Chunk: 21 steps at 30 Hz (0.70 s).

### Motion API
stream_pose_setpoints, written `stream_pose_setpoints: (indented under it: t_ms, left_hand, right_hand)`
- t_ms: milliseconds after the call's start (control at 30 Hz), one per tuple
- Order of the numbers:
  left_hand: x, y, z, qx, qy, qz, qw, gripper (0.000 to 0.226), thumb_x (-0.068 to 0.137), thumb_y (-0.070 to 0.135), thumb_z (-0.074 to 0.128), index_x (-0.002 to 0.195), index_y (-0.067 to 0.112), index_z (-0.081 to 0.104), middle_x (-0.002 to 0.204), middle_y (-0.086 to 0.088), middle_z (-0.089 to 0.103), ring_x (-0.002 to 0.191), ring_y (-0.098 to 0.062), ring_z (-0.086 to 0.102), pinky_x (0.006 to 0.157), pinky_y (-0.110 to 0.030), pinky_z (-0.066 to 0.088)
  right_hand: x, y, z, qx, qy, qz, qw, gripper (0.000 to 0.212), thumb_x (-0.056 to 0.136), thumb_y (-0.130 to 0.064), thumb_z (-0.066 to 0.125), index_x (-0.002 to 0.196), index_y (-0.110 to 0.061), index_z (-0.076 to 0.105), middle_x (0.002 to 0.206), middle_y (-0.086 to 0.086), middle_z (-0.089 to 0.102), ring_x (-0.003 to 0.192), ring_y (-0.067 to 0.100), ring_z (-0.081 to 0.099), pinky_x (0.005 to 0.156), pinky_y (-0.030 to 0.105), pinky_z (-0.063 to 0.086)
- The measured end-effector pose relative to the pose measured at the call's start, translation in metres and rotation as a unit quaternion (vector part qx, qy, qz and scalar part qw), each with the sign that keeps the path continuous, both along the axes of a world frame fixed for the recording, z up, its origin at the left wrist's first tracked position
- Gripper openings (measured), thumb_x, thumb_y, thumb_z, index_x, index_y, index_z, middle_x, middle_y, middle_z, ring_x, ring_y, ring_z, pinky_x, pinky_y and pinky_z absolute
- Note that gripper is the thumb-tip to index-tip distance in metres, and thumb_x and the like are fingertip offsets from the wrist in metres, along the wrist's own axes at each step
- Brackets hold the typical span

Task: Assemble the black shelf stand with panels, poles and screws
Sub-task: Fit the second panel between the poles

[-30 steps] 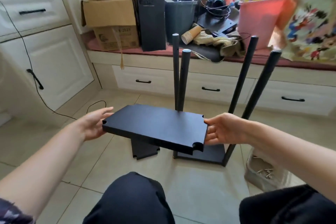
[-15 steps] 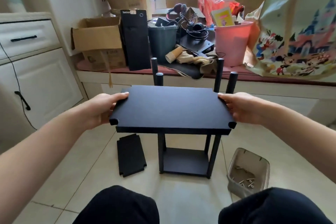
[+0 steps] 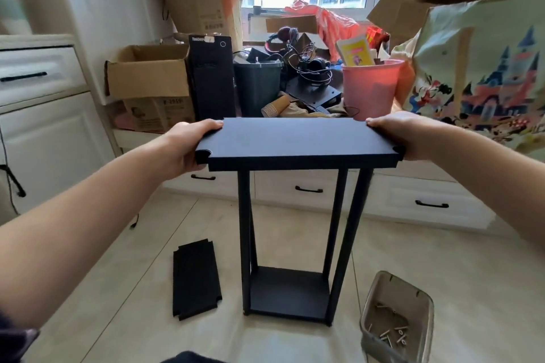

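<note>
Above the poles, left hand and right hand grip the panel ends, arms outstretched.

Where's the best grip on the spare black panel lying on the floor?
Take the spare panel by its long edges near the middle, coming from above. It lies flat on the tile floor, apart from the stand, so one edge probably needs tipping up first. Avoid the notched corners.

Tiled floor bears stand, spare panel, screw tray.
</note>
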State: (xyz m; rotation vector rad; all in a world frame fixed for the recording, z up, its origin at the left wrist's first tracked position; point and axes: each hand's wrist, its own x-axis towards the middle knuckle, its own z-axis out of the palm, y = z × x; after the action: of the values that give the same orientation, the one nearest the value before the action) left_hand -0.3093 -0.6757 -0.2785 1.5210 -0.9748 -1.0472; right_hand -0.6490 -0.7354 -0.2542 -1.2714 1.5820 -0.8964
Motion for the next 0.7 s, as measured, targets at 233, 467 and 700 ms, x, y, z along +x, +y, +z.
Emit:
stream_pose_setpoints:
  t_ms: [233,467,700]
  left_hand:
    - [-0.003,-0.051,0.014,0.064,0.053,-0.039,0.996,0.017,0.094,0.032,0.065,0.089,0.018,0.057,0.057,0.003,0.051,0.038,-0.007,0.044,0.034,-0.015,0.035]
    - [0.005,-0.084,0.023,0.121,0.077,-0.096,0.985,0.018,0.093,0.031,0.064,0.103,0.017,0.065,0.062,0.004,0.059,0.045,-0.004,0.038,0.037,-0.012,0.034]
    - [0.001,-0.105,-0.002,0.114,0.101,-0.09,0.984,0.018,0.096,0.035,0.063,0.091,0.018,0.06,0.055,0.004,0.055,0.041,-0.005,0.045,0.04,-0.013,0.039]
  right_hand:
    - [-0.001,-0.053,0.014,0.022,0.069,0.005,0.997,0.021,0.101,-0.016,0.048,0.081,-0.01,0.049,0.066,0.005,0.053,0.042,0.013,0.052,0.031,0.012,0.036]
    - [-0.004,-0.092,-0.007,0.171,0.076,0.031,0.982,0.036,0.095,-0.015,0.037,0.094,0.005,0.067,0.054,0.003,0.06,0.034,0.009,0.05,0.036,0.012,0.035]
    - [-0.008,-0.113,-0.026,0.151,0.067,0.016,0.986,0.035,0.1,-0.022,0.04,0.097,0.001,0.066,0.062,0.008,0.07,0.036,0.01,0.05,0.038,0.014,0.035]
